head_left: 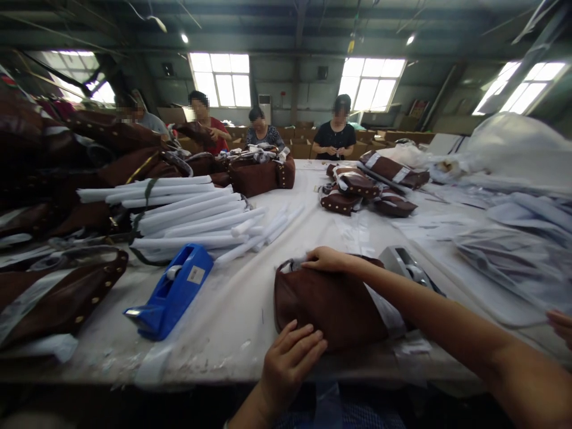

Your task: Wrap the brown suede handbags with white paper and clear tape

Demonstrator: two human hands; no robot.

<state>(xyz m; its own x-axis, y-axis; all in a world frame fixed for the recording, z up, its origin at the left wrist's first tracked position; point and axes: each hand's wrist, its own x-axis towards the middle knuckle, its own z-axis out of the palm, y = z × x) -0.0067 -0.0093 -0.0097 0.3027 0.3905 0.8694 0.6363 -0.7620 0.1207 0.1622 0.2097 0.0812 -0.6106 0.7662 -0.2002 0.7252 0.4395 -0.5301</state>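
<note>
A dark brown leather handbag [330, 307] lies on the white table in front of me, with clear wrap or tape around its right end. My left hand [292, 360] rests against its near left corner, fingers stretched out and flat on the leather. Across the bag's far edge reaches my right hand [328, 260], its bent fingers gripping the rim by the opening at the upper left. Something pale and crumpled shows in that opening. The right fingertips are partly hidden. Just behind the bag stands a grey tape dispenser [404, 265], partly covered by my right forearm.
A blue tape dispenser [179, 292] stands to the left, before a pile of white paper rolls [192, 217]. Brown bags [261, 179] heap up at left and back; wrapped bags [353, 185] lie beyond. Plastic sheets [513, 262] cover the right. Several people work across the table; another person's hand [560, 326] shows at right.
</note>
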